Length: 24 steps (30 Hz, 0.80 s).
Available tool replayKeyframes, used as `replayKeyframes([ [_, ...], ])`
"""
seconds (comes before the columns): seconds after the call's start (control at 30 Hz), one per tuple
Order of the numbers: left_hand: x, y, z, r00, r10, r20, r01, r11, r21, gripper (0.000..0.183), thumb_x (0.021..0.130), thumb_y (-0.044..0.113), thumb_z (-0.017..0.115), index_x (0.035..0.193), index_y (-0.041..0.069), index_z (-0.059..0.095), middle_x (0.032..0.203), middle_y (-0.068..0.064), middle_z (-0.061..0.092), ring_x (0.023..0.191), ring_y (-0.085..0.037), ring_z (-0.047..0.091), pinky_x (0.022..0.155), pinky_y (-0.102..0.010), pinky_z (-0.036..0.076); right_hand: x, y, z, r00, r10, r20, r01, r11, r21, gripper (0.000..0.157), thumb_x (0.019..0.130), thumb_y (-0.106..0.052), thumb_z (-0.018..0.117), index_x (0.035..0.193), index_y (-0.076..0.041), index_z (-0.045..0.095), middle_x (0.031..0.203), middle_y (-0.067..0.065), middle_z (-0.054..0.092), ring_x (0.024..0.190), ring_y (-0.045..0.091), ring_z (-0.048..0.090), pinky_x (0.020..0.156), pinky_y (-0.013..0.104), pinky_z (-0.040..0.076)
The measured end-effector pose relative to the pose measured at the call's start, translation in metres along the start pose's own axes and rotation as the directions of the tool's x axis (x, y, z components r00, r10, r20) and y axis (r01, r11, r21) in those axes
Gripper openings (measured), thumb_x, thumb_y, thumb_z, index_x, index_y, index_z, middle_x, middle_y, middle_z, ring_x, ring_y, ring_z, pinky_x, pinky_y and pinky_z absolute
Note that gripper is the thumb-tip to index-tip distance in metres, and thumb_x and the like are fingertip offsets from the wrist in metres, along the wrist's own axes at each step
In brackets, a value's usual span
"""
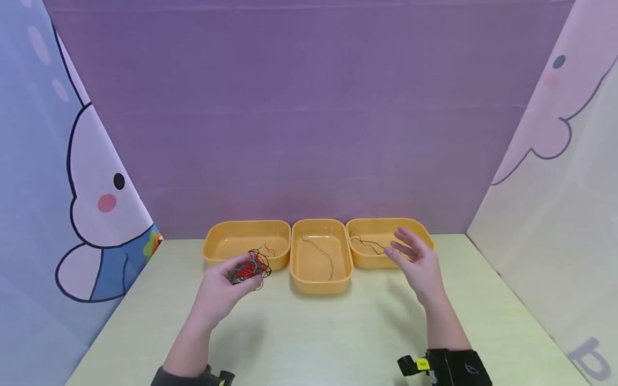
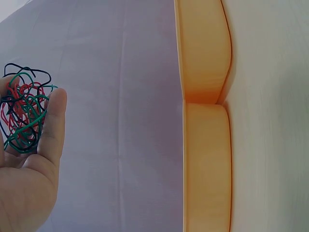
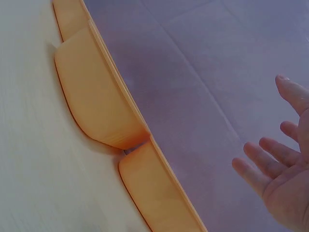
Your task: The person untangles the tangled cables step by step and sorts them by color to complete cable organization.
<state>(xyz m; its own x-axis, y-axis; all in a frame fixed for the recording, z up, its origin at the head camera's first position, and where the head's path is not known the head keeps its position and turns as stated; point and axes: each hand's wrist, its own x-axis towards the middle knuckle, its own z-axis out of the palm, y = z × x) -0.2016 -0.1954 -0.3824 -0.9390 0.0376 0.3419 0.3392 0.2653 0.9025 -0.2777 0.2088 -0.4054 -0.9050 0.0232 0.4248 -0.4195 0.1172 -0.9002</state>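
Note:
My left hand (image 1: 223, 289) holds a tangled bundle of thin wires (image 1: 250, 268) between thumb and fingers, in front of the left tray. Red, green and black strands show in the bundle (image 2: 26, 111) in the left wrist view. My right hand (image 1: 419, 264) is over the front of the right yellow tray (image 1: 376, 262), fingers spread and nothing between them. Dark wires (image 1: 367, 244) lie in that right tray. A single thin wire (image 1: 324, 253) lies in the middle tray (image 1: 321, 287). In the left tray (image 1: 227, 236) a short brownish wire (image 1: 270, 250) is partly visible.
The three trays stand side by side on a pale table (image 1: 318, 338), against a purple backdrop (image 1: 309, 118). Printed panels with cartoon figures rise at the left (image 1: 111, 161) and right (image 1: 560, 214). Dark bands with small devices (image 1: 456, 367) sit on both wrists.

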Motion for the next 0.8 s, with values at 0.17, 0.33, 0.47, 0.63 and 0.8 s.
replayKeyframes([
  [0.17, 0.000, 0.002, 0.000, 1.000, 0.007, -0.001, -0.007, 1.000, -0.003, 0.045, 0.078, 0.014, 0.080, 0.119, 0.009, 0.063, 0.100, -0.009, 0.069, 0.082, -0.021, 0.066, 0.070, -0.032, 0.057, 0.000, -0.004, 0.002, 1.000, -0.005, 0.026, 0.005, 1.000, 0.015, 0.064, 0.085, -0.015, 0.075, 0.141, -0.009, 0.044, 0.135, 0.013, 0.049, 0.115, 0.030, 0.052, 0.083, 0.023, 0.051],
  [0.33, 0.002, 0.003, 0.002, 1.000, 0.021, 0.009, -0.021, 1.000, -0.008, 0.044, 0.078, 0.014, 0.080, 0.119, 0.009, 0.063, 0.099, -0.009, 0.069, 0.082, -0.021, 0.066, 0.068, -0.033, 0.058, -0.005, -0.018, 0.010, 0.998, -0.013, 0.054, 0.012, 1.000, 0.028, 0.063, 0.084, -0.011, 0.074, 0.140, -0.007, 0.045, 0.135, 0.015, 0.050, 0.115, 0.029, 0.053, 0.083, 0.024, 0.051],
  [0.47, 0.003, 0.003, 0.004, 1.000, 0.020, 0.014, -0.020, 1.000, -0.004, 0.045, 0.078, 0.015, 0.080, 0.119, 0.009, 0.063, 0.099, -0.009, 0.069, 0.083, -0.021, 0.066, 0.068, -0.032, 0.058, -0.011, -0.037, 0.023, 0.996, -0.031, 0.080, 0.029, 0.999, 0.023, 0.060, 0.083, -0.008, 0.075, 0.137, -0.002, 0.047, 0.133, 0.017, 0.051, 0.116, 0.033, 0.051, 0.085, 0.023, 0.050],
  [0.63, 0.003, 0.004, 0.007, 1.000, 0.016, 0.019, -0.015, 1.000, -0.008, 0.046, 0.078, 0.015, 0.080, 0.120, 0.009, 0.063, 0.099, -0.010, 0.069, 0.083, -0.021, 0.066, 0.068, -0.032, 0.058, -0.008, -0.029, 0.034, 0.990, -0.043, 0.133, 0.035, 0.997, 0.065, 0.061, 0.083, -0.007, 0.075, 0.137, -0.003, 0.048, 0.134, 0.014, 0.051, 0.118, 0.032, 0.049, 0.088, 0.025, 0.049],
  [0.8, 0.004, 0.004, 0.009, 1.000, 0.009, 0.027, -0.009, 1.000, -0.001, 0.046, 0.078, 0.017, 0.080, 0.120, 0.010, 0.063, 0.100, -0.009, 0.068, 0.083, -0.021, 0.065, 0.067, -0.032, 0.058, -0.006, -0.020, 0.046, 0.983, -0.076, 0.168, 0.058, 0.993, 0.106, 0.061, 0.082, -0.005, 0.075, 0.137, -0.007, 0.049, 0.134, 0.011, 0.052, 0.118, 0.026, 0.050, 0.089, 0.027, 0.049],
])
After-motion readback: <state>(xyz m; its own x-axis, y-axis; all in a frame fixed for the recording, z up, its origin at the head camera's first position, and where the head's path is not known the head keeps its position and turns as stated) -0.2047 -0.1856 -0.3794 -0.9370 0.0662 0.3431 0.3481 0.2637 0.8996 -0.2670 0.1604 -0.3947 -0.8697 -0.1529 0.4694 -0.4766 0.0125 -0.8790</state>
